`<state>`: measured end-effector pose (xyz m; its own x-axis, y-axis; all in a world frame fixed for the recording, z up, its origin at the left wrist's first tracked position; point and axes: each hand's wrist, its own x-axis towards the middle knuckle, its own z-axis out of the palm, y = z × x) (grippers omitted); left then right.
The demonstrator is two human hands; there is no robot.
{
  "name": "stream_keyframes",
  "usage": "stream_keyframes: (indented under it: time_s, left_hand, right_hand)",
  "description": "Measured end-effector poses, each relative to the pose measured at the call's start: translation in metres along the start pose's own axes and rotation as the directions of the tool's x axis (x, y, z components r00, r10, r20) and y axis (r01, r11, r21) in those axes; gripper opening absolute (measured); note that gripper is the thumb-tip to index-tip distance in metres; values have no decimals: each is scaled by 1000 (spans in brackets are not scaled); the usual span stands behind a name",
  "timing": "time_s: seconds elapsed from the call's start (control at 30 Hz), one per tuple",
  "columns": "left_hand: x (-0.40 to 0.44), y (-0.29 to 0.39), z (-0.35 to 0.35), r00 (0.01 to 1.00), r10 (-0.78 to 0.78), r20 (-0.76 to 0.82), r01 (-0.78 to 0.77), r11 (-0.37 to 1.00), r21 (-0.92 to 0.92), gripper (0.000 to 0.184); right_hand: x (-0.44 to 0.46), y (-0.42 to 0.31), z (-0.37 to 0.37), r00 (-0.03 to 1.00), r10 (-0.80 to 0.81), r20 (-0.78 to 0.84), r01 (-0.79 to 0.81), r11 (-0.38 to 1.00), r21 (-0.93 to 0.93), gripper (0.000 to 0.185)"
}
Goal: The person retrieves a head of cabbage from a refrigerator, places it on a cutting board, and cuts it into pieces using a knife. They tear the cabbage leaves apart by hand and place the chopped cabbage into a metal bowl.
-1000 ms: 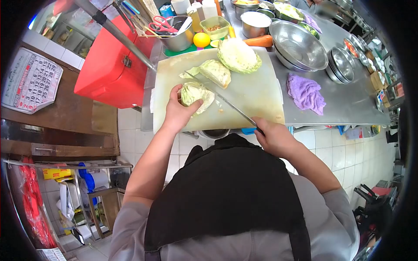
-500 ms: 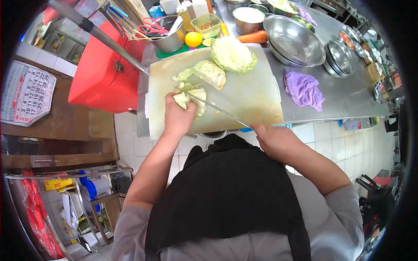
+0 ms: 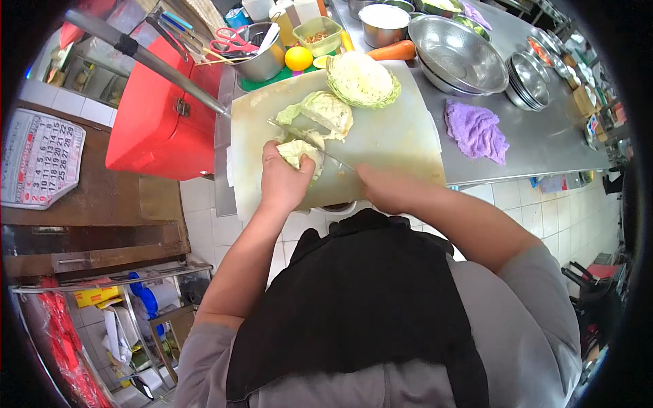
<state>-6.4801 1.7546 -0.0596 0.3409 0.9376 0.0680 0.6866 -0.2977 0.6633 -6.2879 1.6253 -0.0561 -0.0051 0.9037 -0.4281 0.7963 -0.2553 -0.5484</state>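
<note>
My left hand (image 3: 284,178) is closed on a piece of cabbage (image 3: 300,154) at the left of the cutting board (image 3: 388,146). In my right hand (image 3: 388,187), slightly blurred, is the handle of a knife (image 3: 336,160). Its blade runs up and left along the far side of the held piece, the tip beyond my left fingers. Just past the blade rests a cut cabbage wedge (image 3: 326,112). A larger cabbage half (image 3: 362,79) lies cut face up at the board's far edge.
Behind the board stand a metal pot of utensils (image 3: 262,60), an orange (image 3: 298,58), a green container (image 3: 318,34) and a carrot (image 3: 392,51). Right of it are steel bowls (image 3: 457,54) and a purple cloth (image 3: 475,130). A red cooler box (image 3: 160,115) stands left, crossed by a metal pole (image 3: 173,71).
My right hand has moved left and forward with the knife, bringing the blade to the far side of the held piece. My left hand still grips the cabbage, with its hold slightly shifted.
</note>
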Motion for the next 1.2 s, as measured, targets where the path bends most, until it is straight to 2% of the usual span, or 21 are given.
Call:
stream_keyframes:
  time_s: [0.03,0.13,0.17,0.23,0.27,0.33,0.37,0.47,0.53,0.6,0.63,0.73,0.77,0.83,0.87,0.93,1.07,1.17,1.2]
  left_hand:
    - [-1,0,0,1000,3,10,-3,1000,5,64]
    - [-1,-6,-16,985,-103,136,131,968,-213,61]
    - [0,-16,-23,969,-146,201,216,894,-393,60]
    - [5,-48,-33,924,-183,336,373,621,-689,58]
    - [6,-63,-38,912,-162,377,404,509,-760,58]
    - [2,-79,-52,889,-104,446,457,261,-851,57]
    - [0,-81,-55,894,-86,439,447,213,-869,56]
    - [1,-78,-61,886,60,461,463,-44,-885,55]
    - [5,-74,-59,880,65,471,474,-41,-880,56]
    - [8,-67,-55,871,85,483,488,-46,-872,56]
    - [7,-60,-54,866,103,490,497,-53,-866,56]
    - [8,-47,-47,841,177,511,529,-73,-845,55]
    - [9,-43,-45,831,204,517,540,-80,-838,55]
    - [7,-26,-41,838,163,520,539,-106,-836,57]
    - [5,-17,-41,842,141,521,537,-119,-835,58]
    - [3,2,-41,838,152,524,534,-24,-845,58]
    - [12,-7,-49,807,145,572,551,163,-819,57]
    - [10,1,-61,882,46,469,421,373,-827,46]
    - [11,-2,-62,888,65,456,382,448,-808,44]
  right_hand:
    - [10,0,-1,1000,-2,2,2,1000,12,26]
    - [24,6,-12,994,-107,-28,106,994,-29,26]
    - [27,12,-14,989,-132,-60,131,991,-10,25]
    - [25,31,-23,975,-189,-120,192,981,11,24]
    - [22,34,-25,975,-160,-157,153,987,-52,25]
    - [8,30,-26,966,-110,-234,71,983,-169,27]
    - [6,29,-21,952,-124,-279,68,977,-202,29]
    - [0,31,-11,901,-196,-387,59,939,-338,36]
    - [1,30,-13,861,-297,-413,73,876,-476,40]
    - [6,24,-23,899,-280,-336,265,960,-90,39]
    - [6,16,-28,913,-281,-295,328,937,123,39]
    - [-2,-22,-42,968,-238,-78,237,767,597,46]
    - [-6,-36,-45,978,-208,-30,170,700,694,45]
    - [-10,-60,-48,983,-167,72,27,530,847,44]
    - [-6,-63,-45,984,-171,52,34,463,886,44]
    - [5,-62,-37,984,-179,14,45,322,946,44]
    - [9,-52,-30,977,-212,-13,70,262,963,38]
    - [16,-49,-24,981,-191,10,39,252,967,36]
    - [18,-49,-22,984,-174,24,18,234,972,35]
